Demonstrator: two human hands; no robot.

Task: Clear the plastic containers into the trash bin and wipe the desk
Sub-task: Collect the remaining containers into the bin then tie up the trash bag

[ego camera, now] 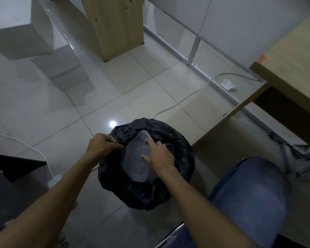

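Sitting on the tiled floor (132,83) beside the wooden desk (293,72), the trash bin (183,154) is lined with a loose black bag (132,192), soft and crinkly, likely to slip or collapse inward unless it is held at the rim. Inside its mouth, the plastic container (134,158) is seen lying tilted, translucent and thin-walled; it is judged to be light, fairly stiff but crushable, and slick, so it is best pressed on its flat face or taken by its edge. A second clear piece seems to be tucked just behind it, though that cannot be made out. On the container, the right hand (159,156) is laid with fingers straight and spread, pressing down, nothing grasped. At the bag's left rim, a fold of liner is pinched by the left hand (101,146), fingers curled tight.
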